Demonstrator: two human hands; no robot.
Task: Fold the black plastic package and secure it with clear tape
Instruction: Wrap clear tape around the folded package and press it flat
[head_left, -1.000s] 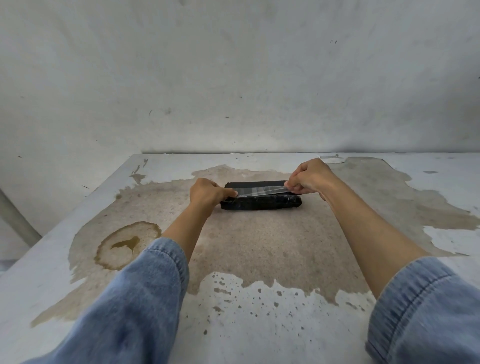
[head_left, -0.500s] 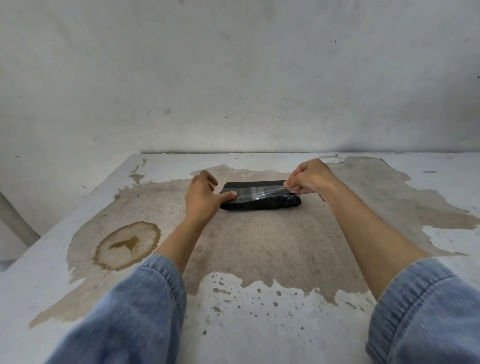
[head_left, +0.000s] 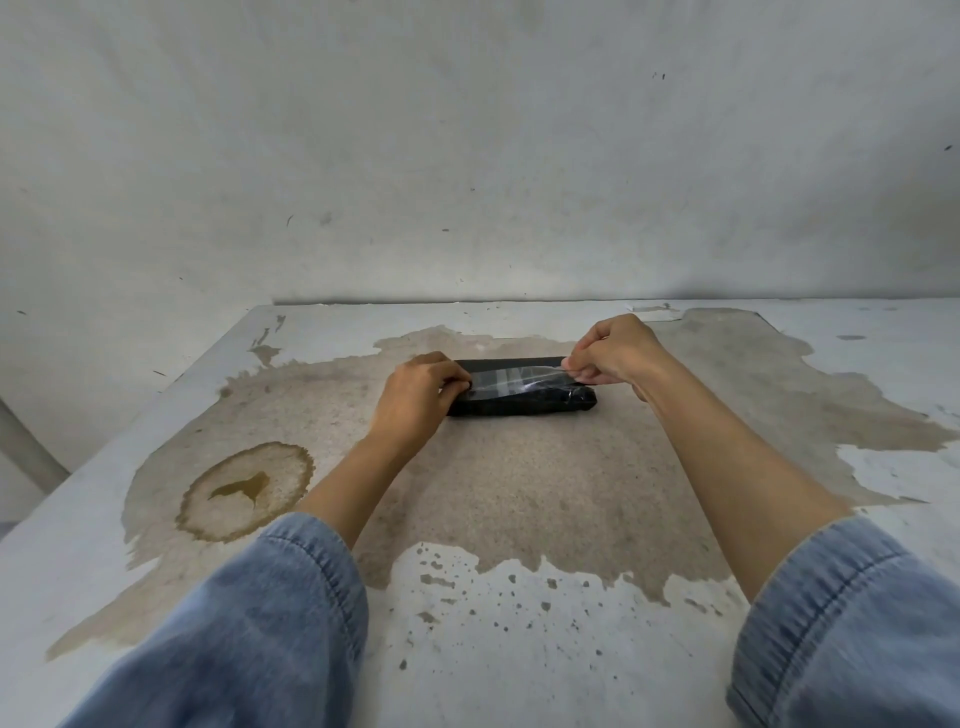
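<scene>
A folded black plastic package (head_left: 524, 402) lies flat on the worn table (head_left: 519, 499), a little beyond the middle. A strip of clear tape (head_left: 511, 379) runs lengthwise over its top. My left hand (head_left: 415, 397) sits at the package's left end with curled fingers pressing the tape's left end down. My right hand (head_left: 613, 351) pinches the tape's right end between thumb and fingers, just above the package's right end. The package's left end is hidden under my left hand.
The table has peeling white paint, a large bare brown patch and a ring-shaped stain (head_left: 244, 491) at the left. A plain grey wall (head_left: 467, 156) rises right behind the table. The table's left edge (head_left: 130, 415) runs diagonally.
My left hand, which had opened with fingers lifted half a second ago, has curled down again onto the tape's left end. The right hand has kept its pinch on the tape.
</scene>
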